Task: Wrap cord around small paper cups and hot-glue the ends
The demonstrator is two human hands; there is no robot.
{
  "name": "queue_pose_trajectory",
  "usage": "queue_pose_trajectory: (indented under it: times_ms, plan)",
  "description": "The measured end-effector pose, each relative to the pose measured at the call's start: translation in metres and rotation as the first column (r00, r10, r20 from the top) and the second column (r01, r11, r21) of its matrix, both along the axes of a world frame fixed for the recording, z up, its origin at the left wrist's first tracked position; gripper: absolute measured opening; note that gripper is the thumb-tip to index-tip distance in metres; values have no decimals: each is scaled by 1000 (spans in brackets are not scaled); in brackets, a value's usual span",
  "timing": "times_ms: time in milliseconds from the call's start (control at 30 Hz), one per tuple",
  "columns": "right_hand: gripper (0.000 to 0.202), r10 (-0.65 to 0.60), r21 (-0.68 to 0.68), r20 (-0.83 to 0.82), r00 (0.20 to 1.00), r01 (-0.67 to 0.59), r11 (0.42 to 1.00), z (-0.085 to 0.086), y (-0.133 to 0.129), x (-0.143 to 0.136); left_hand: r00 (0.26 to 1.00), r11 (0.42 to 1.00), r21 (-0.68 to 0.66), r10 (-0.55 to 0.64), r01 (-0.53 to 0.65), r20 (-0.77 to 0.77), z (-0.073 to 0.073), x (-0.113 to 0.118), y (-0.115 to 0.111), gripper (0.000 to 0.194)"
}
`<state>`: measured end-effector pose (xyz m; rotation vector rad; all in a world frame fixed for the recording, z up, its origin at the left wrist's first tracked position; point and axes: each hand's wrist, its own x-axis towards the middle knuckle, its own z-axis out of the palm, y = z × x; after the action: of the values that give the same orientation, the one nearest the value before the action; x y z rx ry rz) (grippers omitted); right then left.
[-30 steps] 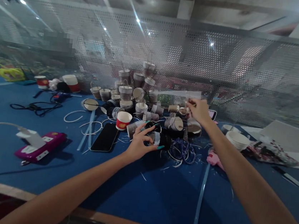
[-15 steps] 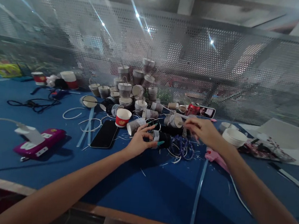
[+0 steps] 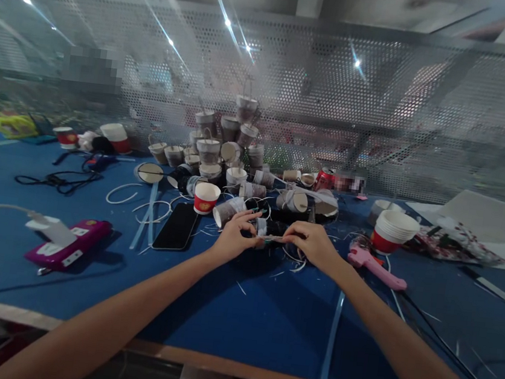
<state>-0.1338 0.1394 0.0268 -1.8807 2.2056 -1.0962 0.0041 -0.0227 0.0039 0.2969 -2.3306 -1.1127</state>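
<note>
My left hand and my right hand are close together over the middle of the blue table. Between their pinched fingertips runs a short, thin pale strip; its exact material is too small to make out. Just behind my left fingers lies a dark roll with a pale grey band, partly hidden by them. A grey-wrapped paper cup rests on its side by my left hand. White cord loops show below my right hand.
Small wrapped cups with handles are piled at the back against a perforated metal screen. A black phone and red paper cup lie left. At right are a pink glue gun and stacked cups. A purple power strip sits far left.
My right hand has come down and left, from over the wrapped cups to beside my left hand. My left fingers, spread on the dark roll before, now pinch the pale strip.
</note>
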Motion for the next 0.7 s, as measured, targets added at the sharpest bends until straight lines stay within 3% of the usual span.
queue_pose_trajectory:
  times_ms: [333, 533, 700]
  plan:
    - [13, -69, 55, -130, 989, 77, 996, 2, -5, 4, 1000, 999, -28, -17, 17, -13, -1, 0, -1, 23]
    - [17, -201, 192, -137, 970, 225, 955, 7, -7, 12, 999, 999, -29, -22, 22, -23, -1, 0, 0, 24]
    - [19, -225, 280, -139, 964, 256, 925, 10, -9, 15, 1000, 1000, -25, -18, 18, -17, 1, 1, 1, 23]
